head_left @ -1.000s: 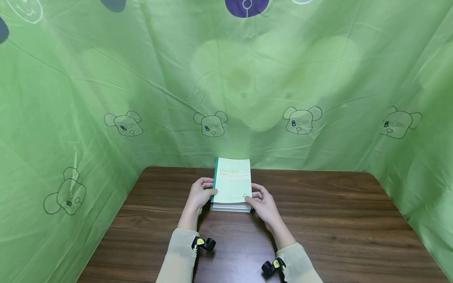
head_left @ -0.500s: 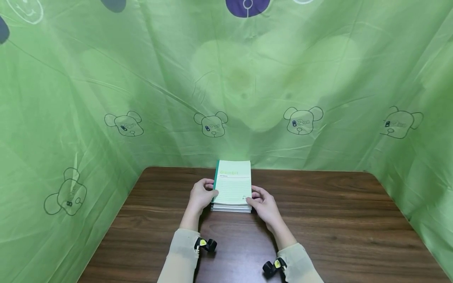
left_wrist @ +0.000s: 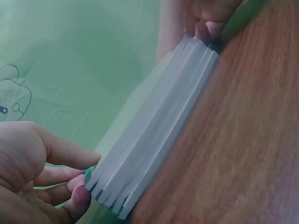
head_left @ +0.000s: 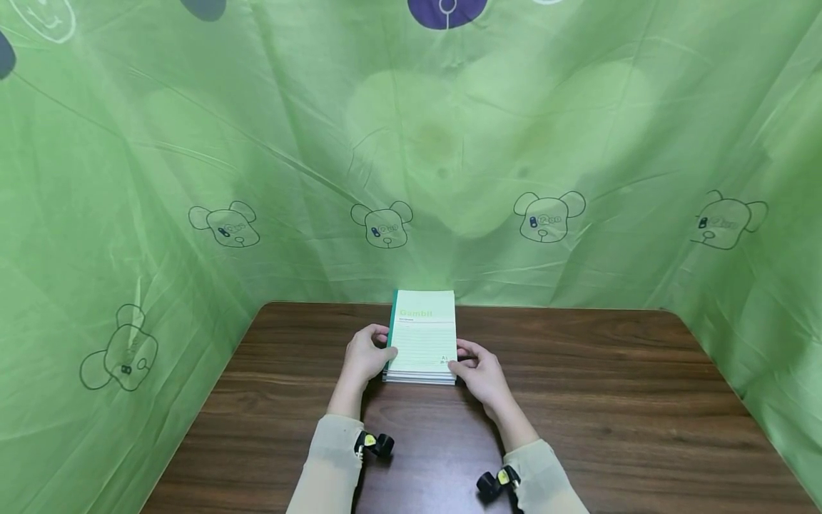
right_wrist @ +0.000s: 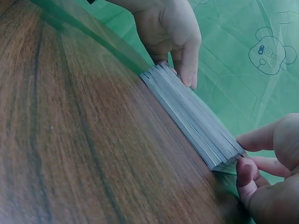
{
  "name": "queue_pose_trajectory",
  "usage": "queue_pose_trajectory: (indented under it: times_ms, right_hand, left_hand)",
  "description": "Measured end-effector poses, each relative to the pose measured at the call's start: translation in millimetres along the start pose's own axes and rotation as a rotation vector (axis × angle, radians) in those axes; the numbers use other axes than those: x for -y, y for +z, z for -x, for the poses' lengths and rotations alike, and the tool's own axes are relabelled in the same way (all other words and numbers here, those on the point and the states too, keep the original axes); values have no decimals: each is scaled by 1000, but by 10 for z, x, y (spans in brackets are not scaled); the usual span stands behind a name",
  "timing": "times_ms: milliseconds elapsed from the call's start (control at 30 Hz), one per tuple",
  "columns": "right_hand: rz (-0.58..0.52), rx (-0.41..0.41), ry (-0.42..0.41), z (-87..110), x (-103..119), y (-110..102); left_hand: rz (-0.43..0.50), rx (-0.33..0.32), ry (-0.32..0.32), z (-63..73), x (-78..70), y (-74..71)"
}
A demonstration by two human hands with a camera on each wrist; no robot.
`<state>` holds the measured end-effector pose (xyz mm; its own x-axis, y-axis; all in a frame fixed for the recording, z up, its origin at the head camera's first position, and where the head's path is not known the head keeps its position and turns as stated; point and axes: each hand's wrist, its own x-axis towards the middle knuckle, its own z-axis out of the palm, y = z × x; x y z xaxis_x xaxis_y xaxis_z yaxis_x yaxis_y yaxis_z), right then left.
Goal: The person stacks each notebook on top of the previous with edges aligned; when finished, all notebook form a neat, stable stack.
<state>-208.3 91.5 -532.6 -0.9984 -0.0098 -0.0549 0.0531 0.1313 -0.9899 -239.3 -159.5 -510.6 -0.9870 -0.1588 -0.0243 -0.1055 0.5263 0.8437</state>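
Note:
A stack of notebooks point(left_wrist: 156, 126) lies flat on the wooden table near its far edge. The top notebook point(head_left: 424, 332) has a pale green cover with printed lines and a darker green spine along its left side. My left hand point(head_left: 366, 355) grips the near left corner, thumb on the cover edge and curled fingers against the spine side. At the near right corner my right hand point(head_left: 480, 373) holds it likewise, its thumb on the cover. Both wrist views show the layered page edges point(right_wrist: 191, 121) between the hands; the undersides are hidden.
The brown wooden table point(head_left: 610, 400) stretches out on both sides of the stack. Green cloth point(head_left: 295, 143) with bear-head drawings hangs behind and at both sides. A small black camera point(head_left: 375, 444) sits at the left cuff, and another camera point(head_left: 497, 482) at the right.
The top notebook has come slightly toward me and down, so its near edge now lies closer to the edges of those below. Both hands have shifted a little with it, keeping hold.

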Motion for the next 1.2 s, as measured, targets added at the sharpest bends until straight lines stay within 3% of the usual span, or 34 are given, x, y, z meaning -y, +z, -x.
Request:
queue_pose_trajectory:
  times_ms: [500,700,800,900,967,1100,1200]
  right_hand:
    - [9,-4,26,36,-35,-25]
    - [2,-21,39,113,123,-61]
    - [42,2,31,145,207,-153]
    - [149,49,-28,140,283,-357]
    - [253,88,-119,127,343,-571]
    - [532,119,-336,178,508,-1119]
    - [736,111,-465,268,609,-1564]
  left_hand:
    - [-99,41,49,-11,5,32]
    - [-134,51,35,59,-147,-12]
    - [-137,44,59,109,-272,-94]
    - [-174,33,160,143,-384,-219]
    - [-230,37,258,159,-449,-319]
    - [-381,33,474,167,-510,-589]
    - [-469,15,600,154,-477,-871]
